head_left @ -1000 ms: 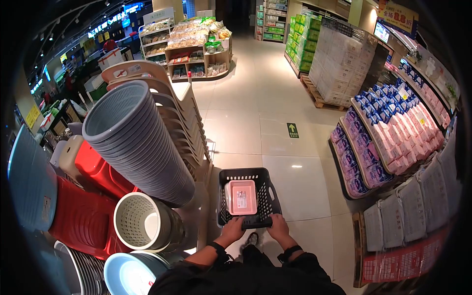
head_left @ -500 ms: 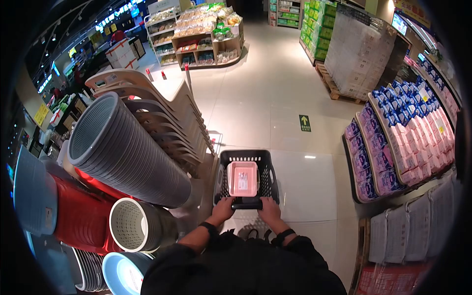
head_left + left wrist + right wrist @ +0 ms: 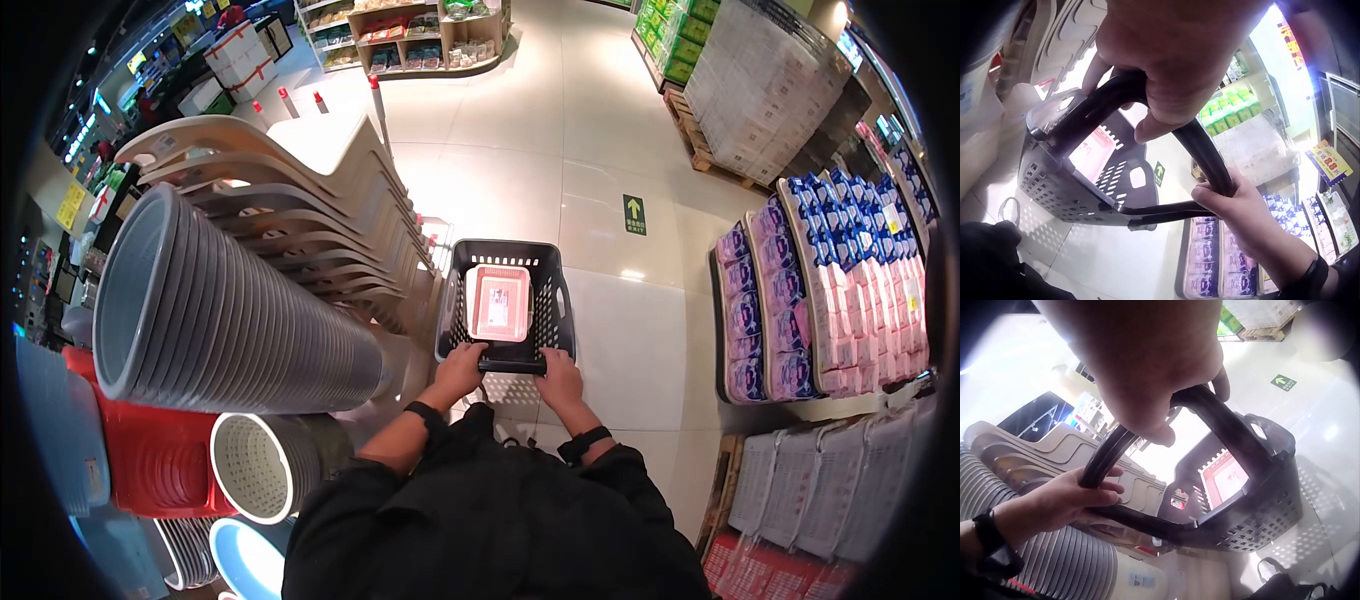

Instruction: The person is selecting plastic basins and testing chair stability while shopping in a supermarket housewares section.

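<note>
A black plastic shopping basket (image 3: 565,330) hangs in front of the body, with its handle (image 3: 512,367) raised toward me. My left hand (image 3: 460,370) grips the left end of that handle, thumb and fingers wrapped round the bar in the left wrist view. On the right end, my right hand (image 3: 560,378) has its fingers curled round the same bar. Inside the basket lies a small pink plastic basket (image 3: 515,318) with a printed label, on top of a paler one (image 3: 473,310). Both wrists wear a dark band.
Close on the left stand stacked grey bins (image 3: 250,300), beige stools (image 3: 330,210), a cream perforated bin (image 3: 250,465) and red plastic stools (image 3: 160,450). Packaged goods (image 3: 850,290) and stacked grey baskets (image 3: 800,490) line the right. Tiled floor (image 3: 620,330) with an exit arrow sign (image 3: 634,214) runs between.
The view has moved forward and tilted down, so the left stacks loom larger and the bread shelves slide toward the top edge. The basket sits higher in view; both hands keep hold of its handle.
</note>
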Tool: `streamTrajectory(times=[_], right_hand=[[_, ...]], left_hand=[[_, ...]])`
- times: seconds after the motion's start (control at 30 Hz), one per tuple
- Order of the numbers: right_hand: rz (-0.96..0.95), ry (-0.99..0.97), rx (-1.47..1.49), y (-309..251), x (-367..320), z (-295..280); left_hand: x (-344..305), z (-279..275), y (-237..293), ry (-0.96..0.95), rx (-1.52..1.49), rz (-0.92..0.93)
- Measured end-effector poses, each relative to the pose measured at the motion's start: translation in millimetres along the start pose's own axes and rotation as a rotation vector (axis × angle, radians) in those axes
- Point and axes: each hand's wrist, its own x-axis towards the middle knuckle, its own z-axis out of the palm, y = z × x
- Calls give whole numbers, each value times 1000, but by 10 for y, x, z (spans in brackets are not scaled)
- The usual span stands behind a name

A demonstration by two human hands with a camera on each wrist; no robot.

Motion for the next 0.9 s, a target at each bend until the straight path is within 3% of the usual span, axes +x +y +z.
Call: streamTrajectory(times=[0.5,0.9], right_hand=[[131,12,-4,-75,1139,-71],[101,16,-24,91,2031,-63]], left_hand=[[1248,-170,-174,-87,27,23],[2080,-309,-149,-76,35,4]])
